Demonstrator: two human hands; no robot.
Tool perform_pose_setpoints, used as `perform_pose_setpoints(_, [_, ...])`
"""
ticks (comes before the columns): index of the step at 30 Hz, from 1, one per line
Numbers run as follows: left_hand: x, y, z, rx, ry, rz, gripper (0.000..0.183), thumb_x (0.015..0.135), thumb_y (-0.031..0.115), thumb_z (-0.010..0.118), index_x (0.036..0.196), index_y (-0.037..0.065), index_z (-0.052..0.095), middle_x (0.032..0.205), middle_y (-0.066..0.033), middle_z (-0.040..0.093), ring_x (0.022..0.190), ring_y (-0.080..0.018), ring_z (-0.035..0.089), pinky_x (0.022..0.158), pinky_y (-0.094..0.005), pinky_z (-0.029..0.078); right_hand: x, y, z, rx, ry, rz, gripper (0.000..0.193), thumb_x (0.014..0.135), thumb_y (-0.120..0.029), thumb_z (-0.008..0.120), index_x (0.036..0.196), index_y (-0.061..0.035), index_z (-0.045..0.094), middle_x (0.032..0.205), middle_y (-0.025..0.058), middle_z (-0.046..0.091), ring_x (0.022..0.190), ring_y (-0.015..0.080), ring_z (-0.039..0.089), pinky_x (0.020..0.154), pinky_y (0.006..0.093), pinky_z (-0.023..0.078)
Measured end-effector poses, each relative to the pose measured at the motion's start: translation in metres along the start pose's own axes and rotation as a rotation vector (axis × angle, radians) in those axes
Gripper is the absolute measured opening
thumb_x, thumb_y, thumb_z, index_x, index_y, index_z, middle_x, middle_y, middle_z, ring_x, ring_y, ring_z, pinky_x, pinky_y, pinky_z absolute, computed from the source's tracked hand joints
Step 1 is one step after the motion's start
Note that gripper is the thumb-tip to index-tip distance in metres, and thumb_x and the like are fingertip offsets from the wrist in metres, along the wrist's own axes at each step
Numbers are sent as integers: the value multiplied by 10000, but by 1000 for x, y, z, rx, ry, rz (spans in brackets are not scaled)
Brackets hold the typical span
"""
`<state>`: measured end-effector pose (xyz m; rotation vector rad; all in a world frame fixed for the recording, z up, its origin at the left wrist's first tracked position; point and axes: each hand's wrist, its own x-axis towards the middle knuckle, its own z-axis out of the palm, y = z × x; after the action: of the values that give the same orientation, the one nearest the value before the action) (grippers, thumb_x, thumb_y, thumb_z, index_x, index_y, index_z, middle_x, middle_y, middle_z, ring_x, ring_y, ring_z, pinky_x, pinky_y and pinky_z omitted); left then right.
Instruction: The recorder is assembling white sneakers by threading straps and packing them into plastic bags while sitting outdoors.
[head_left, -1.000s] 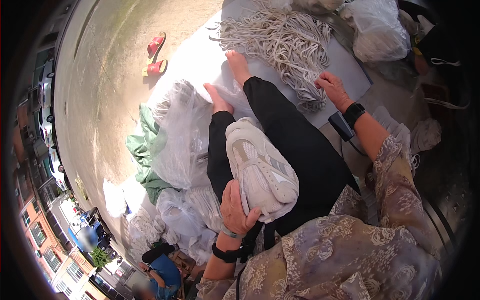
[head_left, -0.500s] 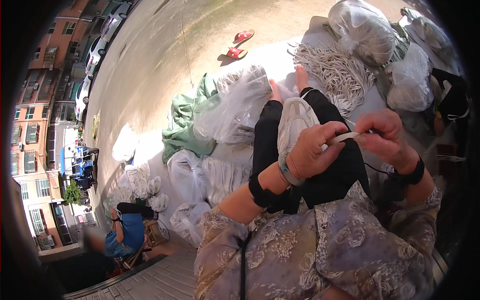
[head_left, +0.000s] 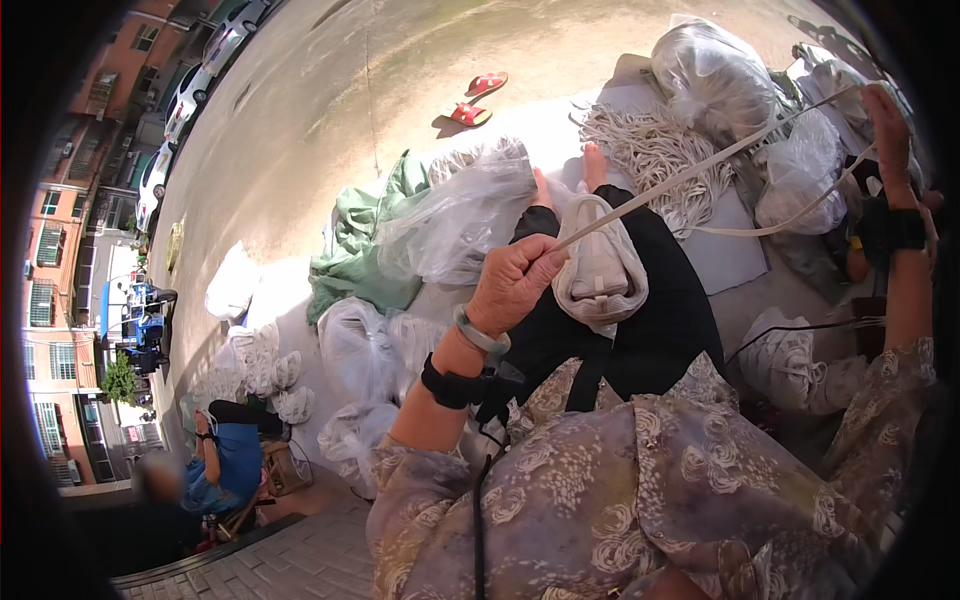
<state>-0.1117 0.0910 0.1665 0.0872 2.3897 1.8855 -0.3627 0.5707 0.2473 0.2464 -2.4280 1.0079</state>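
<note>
Head view: outdoor paved yard in hard sun, apartment blocks and parked cars curving up the left rim, a pair of red sandals (head_left: 476,98) on bare concrete. The person sits on a pale ground sheet (head_left: 720,250), legs in black trousers stretched out, ringed by clear plastic bags (head_left: 455,215) of white goods, a green cloth (head_left: 360,245) and a loose heap of white cords (head_left: 650,145). Another person in blue (head_left: 225,465) crouches well apart at lower left.

Left hand (head_left: 515,280) is closed in a fist, pinching a flat white lace (head_left: 690,172) just beside a white shoe upper (head_left: 600,270) that rests on the lap. Right hand (head_left: 888,120) is raised far out at the right rim, apparently closed on the lace's far end, though the fisheye edge smears the fingers. The lace runs taut between both hands; a second strand sags back below it.

Judgement: the step is pulling the lace through the upper. To do it well, keep the left pinch close to the eyelet so the upper stays put, draw with the right in one straight line, and keep the flat lace untwisted.

The upper is off-white, rounded, soft-looking, with a tongue strip down its middle.
</note>
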Motion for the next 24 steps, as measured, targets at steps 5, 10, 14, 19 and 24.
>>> perform_pose_setpoints(5, [20, -37, 11, 223, -7, 92, 156, 846, 159, 580, 832, 6, 608, 586, 31, 507, 527, -39, 417, 473, -212, 355, -97, 67, 124, -357, -416, -89, 219, 745, -149, 578, 924, -23, 561, 879, 141, 594, 848, 311, 556, 774, 342, 429])
perform_pose_setpoints(10, [41, -31, 46, 418, -23, 223, 93, 786, 137, 587, 806, 52, 616, 618, -126, 549, 527, -216, 536, 515, -301, 428, -175, -134, 194, 660, -913, -30, 295, 847, -193, 552, 1067, 4, 542, 1027, 81, 584, 979, 154, 520, 855, 288, 395])
perform_pose_setpoints(14, [53, -30, 52, 426, -39, 263, 66, 757, 135, 594, 787, 83, 620, 653, -135, 568, 604, -312, 569, 525, -327, 444, -199, -159, 205, 880, -1070, 92, 281, 841, -236, 585, 976, 10, 566, 783, 56, 582, 735, 90, 515, 667, 236, 429])
perform_pose_setpoints(19, [56, -51, 38, 454, -37, 185, 99, 751, 129, 607, 794, 40, 616, 652, -157, 569, 582, -311, 573, 526, -318, 446, -188, -133, 210, 606, -977, 28, 161, 783, -146, 641, 823, 2, 591, 620, 13, 530, 583, 62, 462, 529, 229, 389])
perform_pose_setpoints(24, [54, -75, -2, 279, -30, -9, 122, 810, 113, 592, 837, -4, 615, 627, 18, 556, 598, -31, 454, 539, -207, 405, -174, -68, 221, 528, -849, 130, 149, 814, -132, 607, 771, 10, 591, 587, -9, 467, 560, 58, 405, 507, 230, 355])
